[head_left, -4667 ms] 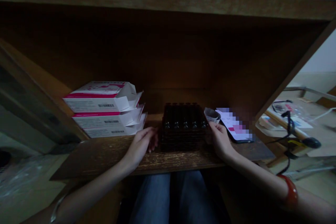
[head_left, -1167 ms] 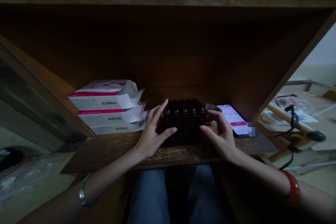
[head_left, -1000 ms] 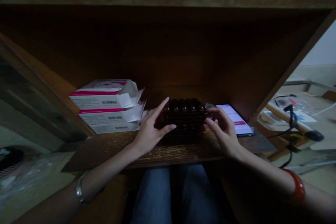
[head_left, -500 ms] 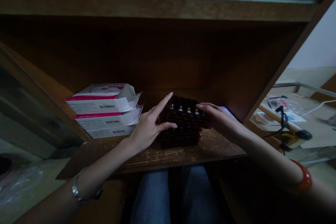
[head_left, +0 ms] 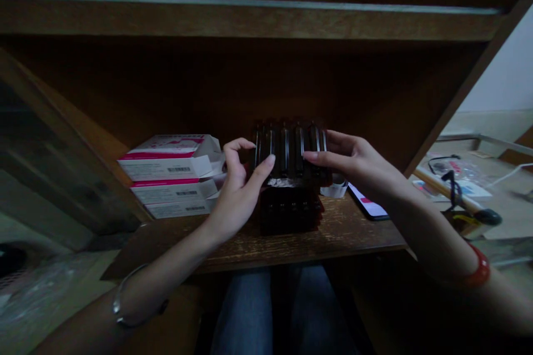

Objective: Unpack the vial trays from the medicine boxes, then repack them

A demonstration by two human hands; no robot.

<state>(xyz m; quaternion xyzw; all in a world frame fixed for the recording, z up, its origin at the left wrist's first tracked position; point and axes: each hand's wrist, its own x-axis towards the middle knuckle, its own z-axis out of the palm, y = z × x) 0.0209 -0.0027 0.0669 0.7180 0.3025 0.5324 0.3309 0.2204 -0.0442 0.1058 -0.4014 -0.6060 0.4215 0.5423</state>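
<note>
Pack [head_left: 285, 150] tilts above a stack [head_left: 290, 215], left hand [head_left: 236, 191] and right hand [head_left: 360, 163] clamped on its sides; likely light, stiff, slick: hold by the 2 side edges.

I have room to pass mid-frame, between the shelf edge [head_left: 250, 19] and the held trays [head_left: 285, 150]; boxes [head_left: 166, 172] block left of centre, the stack [head_left: 289, 216] just below centre, a phone [head_left: 370, 208] right of it.

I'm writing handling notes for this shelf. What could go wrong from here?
The dark ribbed bundle, held by the left hand and right hand, could slip onto the lower dark stack. That stack, near the front edge of the wooden board, might slide off if bumped.
</note>
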